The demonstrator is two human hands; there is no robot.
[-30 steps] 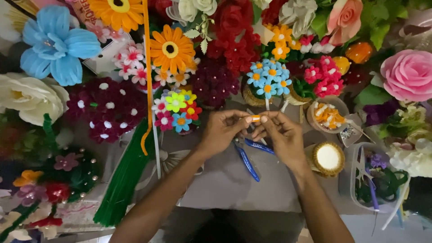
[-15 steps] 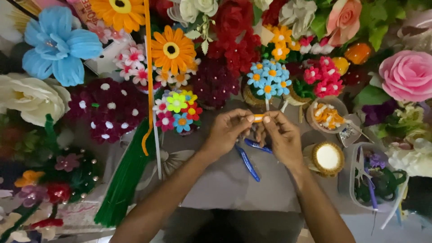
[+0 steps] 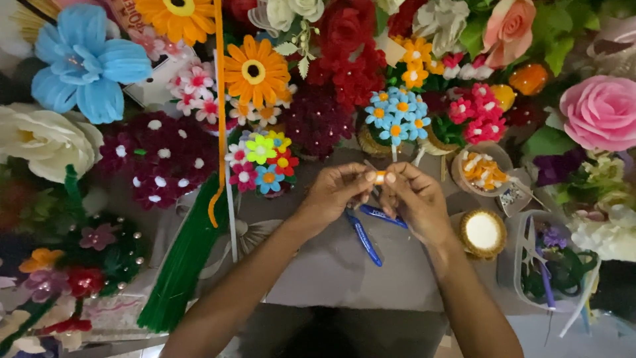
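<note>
Left hand (image 3: 334, 192) and right hand (image 3: 412, 199) both pinched on half-hidden orange-and-white piece (image 3: 379, 177).

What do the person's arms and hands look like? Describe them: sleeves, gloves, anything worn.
Both forearms are bare, with no sleeves in view. The left hand and right hand wear no gloves. No rings, watch or bracelets show; the fingers are bare too.

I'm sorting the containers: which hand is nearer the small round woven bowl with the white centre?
Right. The right hand is just left of the woven bowl; the left hand lies farther left, beyond it.
</note>
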